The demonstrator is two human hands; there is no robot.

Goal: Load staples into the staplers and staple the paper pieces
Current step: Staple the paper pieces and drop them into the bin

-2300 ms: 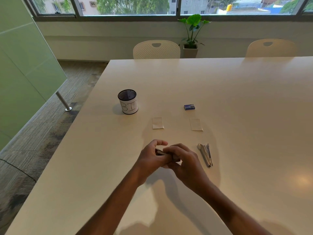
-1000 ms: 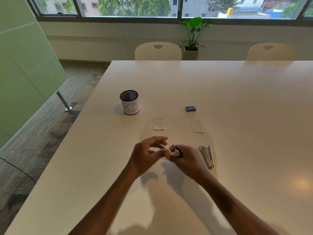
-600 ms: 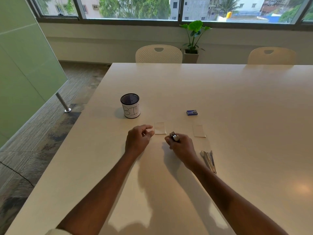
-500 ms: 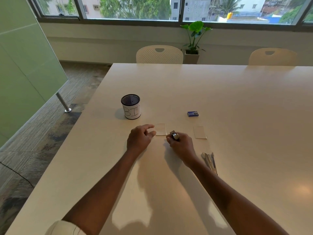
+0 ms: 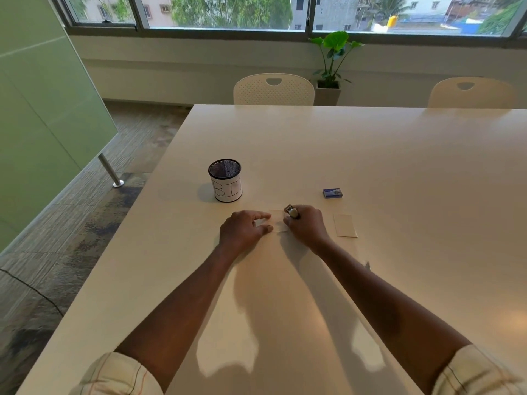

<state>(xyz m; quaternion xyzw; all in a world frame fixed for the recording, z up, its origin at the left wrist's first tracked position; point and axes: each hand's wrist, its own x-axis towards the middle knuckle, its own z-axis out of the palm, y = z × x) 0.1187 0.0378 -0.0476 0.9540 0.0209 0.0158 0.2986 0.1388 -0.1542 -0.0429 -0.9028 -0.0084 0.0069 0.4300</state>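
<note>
On the white table (image 5: 370, 155) the right hand (image 5: 306, 225) is curled into a fist around a small silver stapler (image 5: 291, 210), whose metal end sticks up out of the grip at the far side. The stapler is at the right edge of the left paper piece (image 5: 279, 223). The left hand (image 5: 245, 230) has its fingers bent and takes the left edge of that same paper between forefinger and thumb, so the sheet lies flat between the two hands. The right paper piece (image 5: 345, 225) lies apart, just right of the right hand, untouched. Farther off, beyond it, sits a small blue staple box (image 5: 332, 193); its print is too small to read. To the far left of the hands stands a black mesh cup (image 5: 225, 180) wrapped in a white label with the hand-drawn letters "BI".
</note>
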